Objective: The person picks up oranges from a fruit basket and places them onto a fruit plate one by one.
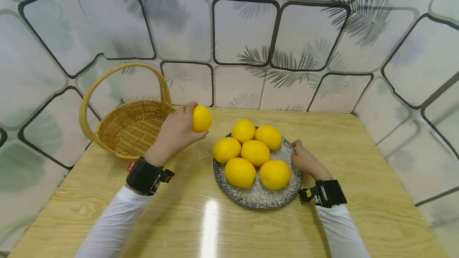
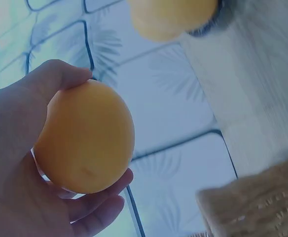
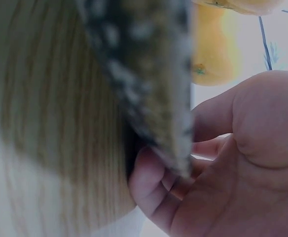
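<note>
My left hand (image 1: 176,129) grips a round yellow citrus fruit (image 1: 202,118), held in the air between the basket and the plate. The left wrist view shows the thumb on one side of that fruit (image 2: 87,140) and fingers curled round the other. Several more yellow citrus fruits (image 1: 255,153) lie on a speckled grey plate (image 1: 247,197) with a dark rim. At the plate's right edge, my right hand (image 1: 307,161) pinches the rim (image 3: 149,94), thumb above and fingertips underneath. A wicker basket (image 1: 134,130) with a tall arched handle stands left of my left hand; its visible inside holds nothing.
The light wooden table (image 1: 172,218) bears a bright glare streak in front of the plate. A patterned wall covering (image 1: 240,35) rises behind the table and at both sides. The basket's handle (image 1: 85,110) arches high at the back left.
</note>
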`<state>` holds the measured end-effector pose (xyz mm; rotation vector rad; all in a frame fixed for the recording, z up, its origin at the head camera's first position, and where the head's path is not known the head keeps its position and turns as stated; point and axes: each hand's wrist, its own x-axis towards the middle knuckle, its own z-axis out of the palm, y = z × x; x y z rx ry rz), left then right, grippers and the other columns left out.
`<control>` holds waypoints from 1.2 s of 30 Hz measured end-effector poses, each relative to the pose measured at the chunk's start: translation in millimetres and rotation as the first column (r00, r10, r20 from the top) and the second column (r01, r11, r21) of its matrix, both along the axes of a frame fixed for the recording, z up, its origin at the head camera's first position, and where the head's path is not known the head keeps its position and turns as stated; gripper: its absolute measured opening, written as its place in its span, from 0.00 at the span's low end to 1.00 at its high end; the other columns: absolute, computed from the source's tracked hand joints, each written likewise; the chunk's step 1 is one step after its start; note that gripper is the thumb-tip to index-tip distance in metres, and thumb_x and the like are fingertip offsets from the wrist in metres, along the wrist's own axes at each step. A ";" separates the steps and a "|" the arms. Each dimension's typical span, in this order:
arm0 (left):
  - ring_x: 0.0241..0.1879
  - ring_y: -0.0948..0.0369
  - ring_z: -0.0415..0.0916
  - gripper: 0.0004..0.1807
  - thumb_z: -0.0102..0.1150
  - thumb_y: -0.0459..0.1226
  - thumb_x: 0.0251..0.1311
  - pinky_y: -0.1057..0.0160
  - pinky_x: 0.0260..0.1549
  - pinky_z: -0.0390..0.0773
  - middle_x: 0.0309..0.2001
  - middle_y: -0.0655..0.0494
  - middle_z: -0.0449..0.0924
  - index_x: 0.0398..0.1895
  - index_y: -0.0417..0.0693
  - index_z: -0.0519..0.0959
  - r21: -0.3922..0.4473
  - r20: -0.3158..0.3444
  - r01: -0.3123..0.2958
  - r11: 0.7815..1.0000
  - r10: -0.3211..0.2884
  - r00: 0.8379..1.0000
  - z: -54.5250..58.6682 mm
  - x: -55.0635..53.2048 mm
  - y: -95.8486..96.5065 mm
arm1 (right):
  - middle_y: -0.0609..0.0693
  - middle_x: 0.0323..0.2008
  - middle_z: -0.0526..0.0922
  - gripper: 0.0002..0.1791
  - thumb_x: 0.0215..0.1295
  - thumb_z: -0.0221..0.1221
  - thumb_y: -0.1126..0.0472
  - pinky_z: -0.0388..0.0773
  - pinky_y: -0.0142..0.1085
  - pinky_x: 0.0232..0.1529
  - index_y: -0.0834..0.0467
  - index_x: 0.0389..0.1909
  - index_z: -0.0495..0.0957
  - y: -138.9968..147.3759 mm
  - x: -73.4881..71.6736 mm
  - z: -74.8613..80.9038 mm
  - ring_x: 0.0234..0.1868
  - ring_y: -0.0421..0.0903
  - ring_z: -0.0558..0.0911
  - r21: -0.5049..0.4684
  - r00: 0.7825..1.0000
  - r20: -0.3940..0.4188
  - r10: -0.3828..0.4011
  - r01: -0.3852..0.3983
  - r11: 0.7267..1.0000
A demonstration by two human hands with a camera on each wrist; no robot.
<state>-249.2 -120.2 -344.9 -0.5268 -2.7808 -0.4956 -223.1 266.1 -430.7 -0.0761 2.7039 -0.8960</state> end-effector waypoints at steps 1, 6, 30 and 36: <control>0.48 0.46 0.75 0.47 0.67 0.55 0.46 0.42 0.47 0.77 0.57 0.38 0.75 0.66 0.39 0.64 -0.005 0.000 0.005 1.000 -0.005 1.000 0.0 1.0 3.5 | 0.64 0.34 0.75 0.23 0.72 0.34 0.66 0.64 0.37 0.27 0.74 0.64 0.49 -0.2 0.1 -0.4 0.25 0.47 0.68 -0.004 1.000 0.004 -0.002 0.002 1.000; 0.48 0.47 0.76 0.46 0.66 0.56 0.46 0.43 0.49 0.77 0.57 0.39 0.75 0.66 0.43 0.63 -0.030 0.003 0.033 0.999 -0.033 0.999 1.1 7.4 17.3 | 0.51 0.23 0.64 0.24 0.72 0.34 0.66 0.62 0.35 0.24 0.73 0.65 0.48 -0.4 0.5 -2.3 0.19 0.43 0.61 -0.012 0.999 0.031 -0.011 0.012 1.000; 0.53 0.51 0.74 0.47 0.61 0.62 0.50 0.48 0.53 0.78 0.60 0.47 0.76 0.70 0.49 0.61 -0.197 -0.007 0.348 0.916 -0.356 0.934 0.3 19.5 131.9 | 0.57 0.28 0.70 0.24 0.71 0.33 0.67 0.62 0.36 0.24 0.75 0.64 0.48 2.7 -2.0 -1.4 0.21 0.44 0.64 -0.009 1.000 0.019 -0.002 0.002 1.000; 0.55 0.53 0.73 0.47 0.57 0.64 0.52 0.51 0.57 0.76 0.61 0.50 0.76 0.71 0.50 0.60 -0.271 0.031 0.406 0.873 -0.414 0.910 -2.2 20.4 159.2 | 0.54 0.24 0.68 0.23 0.71 0.35 0.68 0.64 0.35 0.23 0.75 0.63 0.49 3.6 -1.8 -3.2 0.19 0.43 0.64 -0.004 1.000 0.009 0.004 -0.004 1.000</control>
